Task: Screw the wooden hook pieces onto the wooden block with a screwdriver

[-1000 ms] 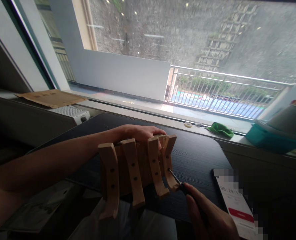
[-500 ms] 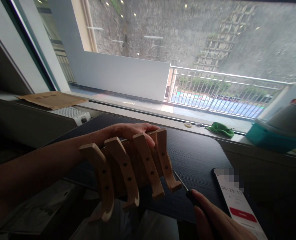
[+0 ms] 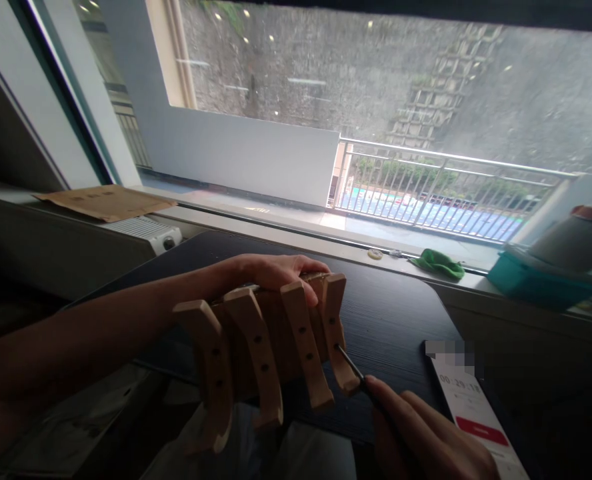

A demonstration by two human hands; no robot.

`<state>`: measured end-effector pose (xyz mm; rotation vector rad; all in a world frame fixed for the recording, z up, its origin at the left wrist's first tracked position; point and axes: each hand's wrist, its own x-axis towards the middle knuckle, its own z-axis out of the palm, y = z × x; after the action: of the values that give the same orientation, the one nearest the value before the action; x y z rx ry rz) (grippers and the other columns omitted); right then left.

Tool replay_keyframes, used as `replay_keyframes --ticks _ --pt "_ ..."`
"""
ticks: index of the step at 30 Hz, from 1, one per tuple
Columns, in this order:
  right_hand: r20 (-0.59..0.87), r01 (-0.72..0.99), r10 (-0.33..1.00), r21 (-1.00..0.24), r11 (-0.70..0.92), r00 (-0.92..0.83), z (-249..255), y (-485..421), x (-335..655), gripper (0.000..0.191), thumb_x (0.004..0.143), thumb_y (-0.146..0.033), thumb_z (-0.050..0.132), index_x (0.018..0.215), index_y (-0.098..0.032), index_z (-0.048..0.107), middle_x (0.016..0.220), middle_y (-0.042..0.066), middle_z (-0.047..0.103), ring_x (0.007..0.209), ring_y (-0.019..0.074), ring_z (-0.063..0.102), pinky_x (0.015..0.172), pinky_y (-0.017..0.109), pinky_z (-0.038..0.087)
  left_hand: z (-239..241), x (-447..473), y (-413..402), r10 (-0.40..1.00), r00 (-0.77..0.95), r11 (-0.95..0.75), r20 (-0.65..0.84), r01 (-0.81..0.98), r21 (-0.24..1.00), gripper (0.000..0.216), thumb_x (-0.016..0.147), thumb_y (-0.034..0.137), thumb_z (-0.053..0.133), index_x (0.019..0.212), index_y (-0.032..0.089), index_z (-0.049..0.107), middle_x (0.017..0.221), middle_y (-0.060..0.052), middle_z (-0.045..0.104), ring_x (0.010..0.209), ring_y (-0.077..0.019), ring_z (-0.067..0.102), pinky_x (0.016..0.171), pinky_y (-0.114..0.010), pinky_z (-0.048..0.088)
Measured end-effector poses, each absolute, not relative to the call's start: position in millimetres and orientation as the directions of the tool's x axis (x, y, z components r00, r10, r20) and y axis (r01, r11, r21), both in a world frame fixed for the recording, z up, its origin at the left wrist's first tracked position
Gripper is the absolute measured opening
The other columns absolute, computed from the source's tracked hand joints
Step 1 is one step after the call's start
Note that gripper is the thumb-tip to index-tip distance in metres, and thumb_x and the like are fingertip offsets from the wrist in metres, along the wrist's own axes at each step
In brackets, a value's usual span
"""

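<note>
My left hand (image 3: 271,272) is closed over the top edge of a wooden coat rack (image 3: 271,343) with several curved pegs, holding it upright above the near edge of a black table (image 3: 396,313). My right hand (image 3: 426,440) grips a thin dark screwdriver (image 3: 356,377) at the lower right. The tool's tip sits at a hole in the rightmost peg (image 3: 337,340).
A phone (image 3: 479,417) with a running timer lies on the table by my right hand. On the window sill are a green cloth (image 3: 439,265), a teal container (image 3: 536,283), a small ring-shaped thing and a cardboard sheet (image 3: 103,200). A white radiator stands at left.
The rack tilted left and came back nearly upright. My right hand pulled the screwdriver away from the rightmost peg, then brought its tip back to the hole.
</note>
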<state>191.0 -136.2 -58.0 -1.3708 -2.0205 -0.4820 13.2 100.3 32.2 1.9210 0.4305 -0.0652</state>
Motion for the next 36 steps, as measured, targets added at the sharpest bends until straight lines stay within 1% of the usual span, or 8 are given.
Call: replay_keyframes --ticks 7,14,17,20,23,26,30,36 --pt "0.694 0.921 0.637 0.097 0.378 -0.335 -50.1 -133.0 183.8 0.027 0.088 -0.012 0.043 0.102 -0.011 0.065 0.056 0.000 0.056 0.044 0.0070 0.053 0.043 0.016 0.038 28.5 25.1 100.0 0.283 0.923 -0.480 -0.262 0.372 0.794 0.050 0.068 0.035 0.066 0.114 0.018 0.052 0.097 -0.003 0.065 0.087 -0.0211 0.061 0.072 -0.028 0.049" --pt "0.522 0.908 0.748 0.151 0.392 -0.410 -42.2 -135.9 194.7 0.031 0.091 -0.019 0.037 0.109 -0.015 0.062 0.065 0.002 0.057 0.052 0.0090 0.055 0.042 0.017 0.038 29.8 34.1 97.5 0.308 0.913 -0.610 -0.265 0.404 0.682 0.049 0.067 0.034 0.061 0.113 0.020 0.054 0.103 -0.002 0.064 0.097 -0.0218 0.059 0.077 -0.027 0.047" --pt "0.531 0.914 0.761 0.067 0.401 -0.373 -47.6 -134.9 198.9 0.031 0.092 -0.019 0.036 0.109 -0.015 0.062 0.066 0.003 0.058 0.052 0.0105 0.056 0.043 0.019 0.040 30.9 33.9 94.7 0.322 0.911 -0.637 -0.257 0.410 0.653 0.048 0.067 0.034 0.059 0.113 0.020 0.054 0.105 -0.002 0.063 0.098 -0.0222 0.058 0.077 -0.026 0.046" --pt "0.554 0.911 0.789 -0.123 0.394 -0.266 -62.2 -132.9 201.1 0.029 0.091 -0.018 0.039 0.113 -0.016 0.059 0.068 0.003 0.060 0.055 0.0105 0.058 0.047 0.018 0.044 32.2 33.3 91.3 0.325 0.910 -0.663 -0.258 0.414 0.623 0.046 0.068 0.032 0.057 0.112 0.020 0.053 0.103 -0.002 0.063 0.094 -0.0216 0.059 0.074 -0.026 0.047" --pt "0.537 0.876 0.837 -0.350 0.333 -0.104 -74.3 -132.3 201.5 0.029 0.091 -0.022 0.043 0.116 -0.018 0.058 0.079 0.004 0.066 0.067 0.0120 0.065 0.057 0.016 0.051 34.9 34.8 84.9 0.317 0.912 -0.689 -0.259 0.409 0.598 0.046 0.068 0.033 0.056 0.112 0.020 0.052 0.103 -0.002 0.063 0.089 -0.0206 0.060 0.069 -0.025 0.047" --pt "0.516 0.861 0.857 -0.436 0.261 0.002 -75.2 -133.3 199.9 0.026 0.090 -0.026 0.045 0.109 -0.020 0.061 0.093 0.004 0.071 0.081 0.0145 0.068 0.067 0.017 0.054 39.2 38.5 75.0 0.320 0.909 -0.733 -0.267 0.416 0.538 0.050 0.067 0.035 0.057 0.115 0.022 0.051 0.105 -0.002 0.061 0.089 -0.0206 0.059 0.068 -0.025 0.047" --pt "0.580 0.928 0.810 -0.251 0.277 -0.085 -72.1 -136.0 195.3 0.024 0.089 -0.024 0.046 0.106 -0.017 0.061 0.087 0.004 0.071 0.071 0.0134 0.069 0.057 0.016 0.053 42.9 41.3 65.8 0.349 0.900 -0.781 -0.260 0.433 0.450 0.052 0.065 0.037 0.059 0.115 0.024 0.052 0.106 -0.003 0.060 0.091 -0.0224 0.058 0.069 -0.027 0.046" --pt "0.630 0.947 0.712 0.136 0.293 -0.311 -77.4 -137.8 194.0 0.029 0.089 -0.015 0.042 0.112 -0.012 0.060 0.065 0.002 0.061 0.050 0.0101 0.058 0.045 0.020 0.040 39.6 36.4 72.4 0.341 0.909 -0.753 -0.240 0.417 0.510 0.053 0.066 0.036 0.057 0.117 0.022 0.051 0.109 -0.003 0.060 0.093 -0.0215 0.058 0.072 -0.026 0.046"
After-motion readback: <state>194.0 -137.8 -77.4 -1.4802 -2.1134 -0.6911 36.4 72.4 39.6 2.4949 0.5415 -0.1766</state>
